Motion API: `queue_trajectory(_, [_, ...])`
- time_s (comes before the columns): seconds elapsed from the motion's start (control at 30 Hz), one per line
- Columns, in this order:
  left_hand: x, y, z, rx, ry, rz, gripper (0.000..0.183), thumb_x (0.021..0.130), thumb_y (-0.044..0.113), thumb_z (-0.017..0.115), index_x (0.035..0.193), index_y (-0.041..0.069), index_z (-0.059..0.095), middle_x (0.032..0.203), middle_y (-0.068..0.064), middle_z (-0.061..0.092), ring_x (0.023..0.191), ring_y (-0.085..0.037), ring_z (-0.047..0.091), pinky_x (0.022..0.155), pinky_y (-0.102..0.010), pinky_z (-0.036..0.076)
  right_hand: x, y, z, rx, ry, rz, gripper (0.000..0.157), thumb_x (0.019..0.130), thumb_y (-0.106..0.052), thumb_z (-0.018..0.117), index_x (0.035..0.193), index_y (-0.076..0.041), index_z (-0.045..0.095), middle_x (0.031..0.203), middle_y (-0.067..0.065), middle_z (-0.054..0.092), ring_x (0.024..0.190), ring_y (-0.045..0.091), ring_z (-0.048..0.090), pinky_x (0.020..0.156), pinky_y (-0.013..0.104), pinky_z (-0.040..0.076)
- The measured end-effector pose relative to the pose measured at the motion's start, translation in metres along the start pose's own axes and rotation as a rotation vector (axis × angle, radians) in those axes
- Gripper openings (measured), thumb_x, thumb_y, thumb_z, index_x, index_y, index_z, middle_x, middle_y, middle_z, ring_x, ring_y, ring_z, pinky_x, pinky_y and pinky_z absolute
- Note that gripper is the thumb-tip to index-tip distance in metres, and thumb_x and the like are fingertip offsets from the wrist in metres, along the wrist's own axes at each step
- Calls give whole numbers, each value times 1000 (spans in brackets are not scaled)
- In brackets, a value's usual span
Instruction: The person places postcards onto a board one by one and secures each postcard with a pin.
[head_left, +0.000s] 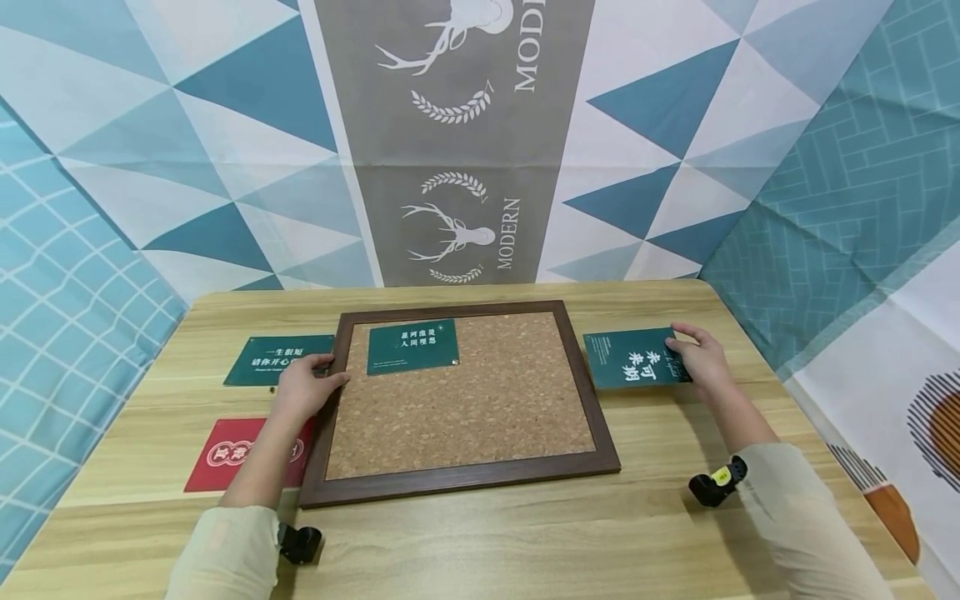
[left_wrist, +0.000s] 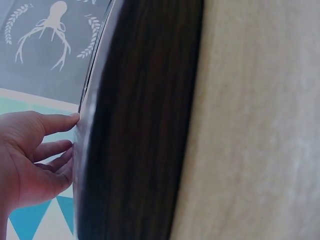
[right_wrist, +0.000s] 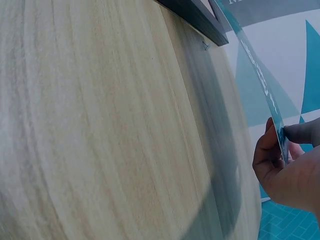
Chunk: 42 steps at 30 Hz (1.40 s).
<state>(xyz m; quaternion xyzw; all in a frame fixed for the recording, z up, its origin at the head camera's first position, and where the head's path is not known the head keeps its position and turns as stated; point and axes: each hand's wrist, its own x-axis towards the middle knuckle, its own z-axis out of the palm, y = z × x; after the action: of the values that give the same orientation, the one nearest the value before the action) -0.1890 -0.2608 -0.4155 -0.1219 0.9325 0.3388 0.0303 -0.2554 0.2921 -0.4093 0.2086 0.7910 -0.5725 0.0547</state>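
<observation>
At the right of the frame, a person's right hand [head_left: 701, 364] pinches a dark green card [head_left: 626, 354] by its right end, thumb on one side and fingers on the other. The card, with white characters, is lifted off the pale wooden table [head_left: 480, 537]; its left edge hangs just beside a corkboard [head_left: 465, 408] in the middle of the frame.

At centre left, the left hand [head_left: 303, 392] has its fingers loosely extended, fingertips touching the board's dark wooden rim [head_left: 457, 481]. Light, steady contact there should help keep the board from sliding.

The pinch at one end leaves the card's far end unsupported — best, it seems, to keep it level and higher than the rim so that its edge does not catch. A gentle squeeze should be enough; a hard one might crease it.

On the cork's upper left lies a second green card [head_left: 412, 350]. Farther out, at the left of the frame, are a third green card [head_left: 258, 364] and, below it, a red card [head_left: 213, 450] — both partly hidden by the left hand or forearm. A triangle-patterned cloth [head_left: 255, 117] fills the upper left.
</observation>
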Motion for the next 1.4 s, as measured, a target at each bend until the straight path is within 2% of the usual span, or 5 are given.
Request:
queue_trajectory(0.13, [-2, 0, 0, -5, -1, -2, 59, 92, 28, 59, 137, -6, 41, 133, -30, 47, 116, -42, 50, 89, -50, 49, -2, -1, 2, 1, -18, -37, 53, 97, -30, 47, 146, -18, 32, 145, 15, 31, 92, 3, 47, 70, 15, 47])
queue_trajectory(0.37, [-3, 1, 0, -4, -11, -5, 59, 92, 28, 59, 137, -6, 40, 133, -30, 47, 117, -42, 50, 89, -50, 49, -2, -2, 5, 28, -10, -38, 52, 97, -27, 47, 146, -15, 33, 123, 4, 44, 82, -2, 49, 67, 14, 48])
queue_trajectory(0.73, [-2, 1, -1, -17, -11, -8, 59, 92, 27, 58, 137, -6, 40, 132, -30, 47, 117, -42, 50, 89, -50, 49, -2, -11, 17, 63, -8, -71, 51, 98, -25, 46, 145, -14, 33, 137, 10, 37, 88, 0, 48, 68, 13, 47])
queue_trajectory(1.13, [-2, 1, 0, -6, -15, -13, 59, 92, 27, 59, 137, -6, 41, 130, -31, 48, 116, -42, 51, 89, -50, 49, -2, -20, 28, 62, -6, -83, 51, 97, -22, 47, 145, -11, 33, 120, 7, 46, 78, -2, 51, 64, 14, 48])
queue_trajectory(1.4, [0, 1, 1, -13, -6, -24, 59, 92, 27, 59, 137, -6, 41, 131, -30, 48, 116, -41, 51, 90, -49, 49, 5, -25, 38, 81, 25, -120, 47, 95, -20, 52, 140, -12, 43, 120, 7, 49, 78, 1, 53, 64, 17, 50])
